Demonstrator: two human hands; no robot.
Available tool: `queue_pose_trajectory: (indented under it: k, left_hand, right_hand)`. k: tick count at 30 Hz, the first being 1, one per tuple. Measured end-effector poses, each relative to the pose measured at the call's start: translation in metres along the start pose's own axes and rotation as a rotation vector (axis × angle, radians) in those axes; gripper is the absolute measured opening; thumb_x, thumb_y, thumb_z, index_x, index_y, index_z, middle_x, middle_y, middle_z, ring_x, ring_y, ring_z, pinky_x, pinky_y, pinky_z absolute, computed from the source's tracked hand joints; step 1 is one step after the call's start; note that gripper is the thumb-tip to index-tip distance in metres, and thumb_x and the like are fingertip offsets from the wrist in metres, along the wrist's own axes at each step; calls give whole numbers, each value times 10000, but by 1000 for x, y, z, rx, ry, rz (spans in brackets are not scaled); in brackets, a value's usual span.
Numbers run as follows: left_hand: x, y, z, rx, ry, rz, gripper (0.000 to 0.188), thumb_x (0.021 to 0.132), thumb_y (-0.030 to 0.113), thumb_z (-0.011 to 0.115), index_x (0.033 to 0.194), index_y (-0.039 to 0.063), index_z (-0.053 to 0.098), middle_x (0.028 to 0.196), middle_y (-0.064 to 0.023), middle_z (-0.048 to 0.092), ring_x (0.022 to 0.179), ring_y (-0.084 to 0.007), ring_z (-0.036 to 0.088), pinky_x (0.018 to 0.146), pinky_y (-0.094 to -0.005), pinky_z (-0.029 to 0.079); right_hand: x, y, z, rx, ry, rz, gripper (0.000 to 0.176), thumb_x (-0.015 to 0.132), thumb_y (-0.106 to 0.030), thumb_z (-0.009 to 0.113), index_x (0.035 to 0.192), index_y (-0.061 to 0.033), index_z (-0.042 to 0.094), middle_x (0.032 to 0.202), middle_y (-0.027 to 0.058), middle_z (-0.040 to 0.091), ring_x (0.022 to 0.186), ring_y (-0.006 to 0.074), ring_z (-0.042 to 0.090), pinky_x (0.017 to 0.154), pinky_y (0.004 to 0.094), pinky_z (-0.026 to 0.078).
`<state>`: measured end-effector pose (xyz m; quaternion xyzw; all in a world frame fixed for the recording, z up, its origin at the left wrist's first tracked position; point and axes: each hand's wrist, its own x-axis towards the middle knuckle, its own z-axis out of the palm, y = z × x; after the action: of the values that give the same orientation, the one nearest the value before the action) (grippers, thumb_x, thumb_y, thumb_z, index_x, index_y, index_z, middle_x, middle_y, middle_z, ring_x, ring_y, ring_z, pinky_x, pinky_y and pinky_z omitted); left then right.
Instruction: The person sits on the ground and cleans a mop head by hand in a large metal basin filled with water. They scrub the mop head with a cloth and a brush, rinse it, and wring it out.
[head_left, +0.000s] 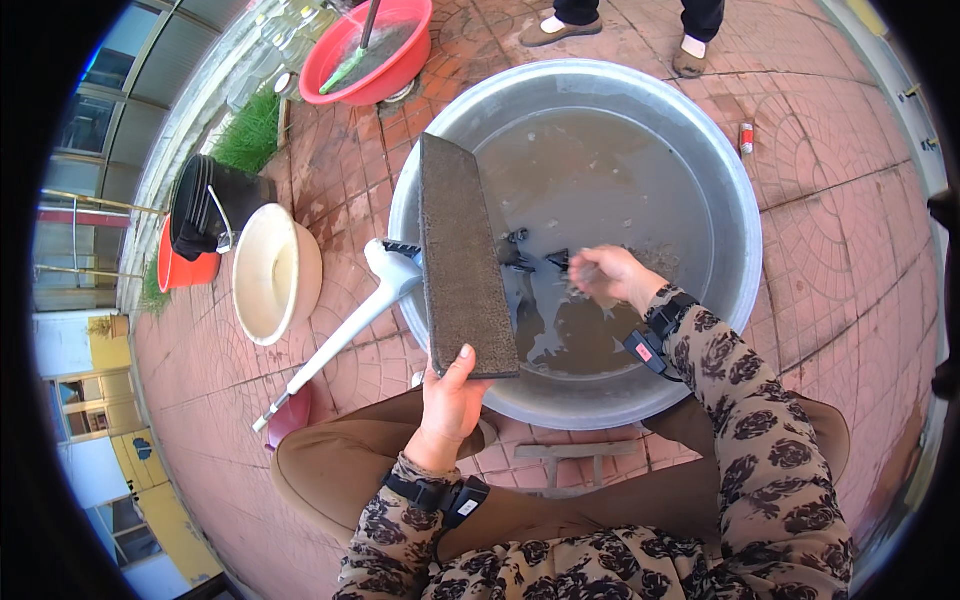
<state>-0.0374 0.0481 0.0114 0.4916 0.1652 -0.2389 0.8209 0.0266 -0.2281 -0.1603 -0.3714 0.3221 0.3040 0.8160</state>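
Observation:
My left hand (454, 397) grips the near end of a flat, grey-brown rectangular mat or pad (461, 262), thumb on its face. The piece stands tilted over the left part of a large round metal basin (731, 300). Murky brown water (592, 172) fills the basin's bottom, and dark objects (529, 259) lie in it near the middle; what they are cannot be told. My right hand (611, 274) is over the water, right of the mat, with its fingers blurred and curled; nothing can be made out in it. A white-handled brush (397, 277) leans by the basin's left rim, partly hidden by the mat.
A cream plastic basin (307, 274), a black bucket (199, 210) and an orange-red tub (172, 259) stand left. Up left, water runs into a red basin (416, 56). Another person's feet (566, 31) are beyond the basin. A red can (746, 139) lies right; a low wooden stool (577, 450) is near my legs.

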Motion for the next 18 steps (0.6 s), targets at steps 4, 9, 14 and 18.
queue_pose_trajectory:
  k: [4, 9, 14, 18]
  left_hand:
    - [-1, -2, 6, 1, 8, 46, 494, 908, 31, 514, 1369, 68, 342, 1306, -152, 464, 1171, -334, 491, 938, -563, 433]
    - [-3, 0, 10, -2, 79, 13, 546, 891, -17, 525, 1382, 105, 319, 1278, -124, 480, 1149, -286, 504, 913, -502, 460]
    - [-4, 2, 10, 59, 78, 17, 560, 887, -41, 518, 1388, 112, 320, 1268, -107, 486, 1141, -244, 507, 922, -421, 464]
    - [-4, 4, 10, 75, 76, 15, 557, 886, -47, 515, 1386, 108, 324, 1276, -106, 483, 1138, -236, 508, 927, -391, 460]
  right_hand:
    - [-13, -20, 82, 21, -454, -87, 269, 954, -195, 509, 1115, 3, 592, 1096, 140, 635, 983, 279, 632, 882, 401, 509]
    - [-3, -42, 92, -1030, -61, -476, 412, 866, -246, 624, 1243, -91, 569, 1141, 147, 618, 1051, 310, 595, 894, 427, 476]
    - [21, 4, 43, -1696, 258, -364, 705, 782, -236, 700, 1406, -234, 373, 1434, 111, 353, 1271, 366, 383, 1003, 510, 370]
    - [39, 39, 19, -1788, 305, -223, 531, 778, -189, 696, 1281, -181, 525, 1250, 125, 540, 1140, 322, 520, 953, 492, 406]
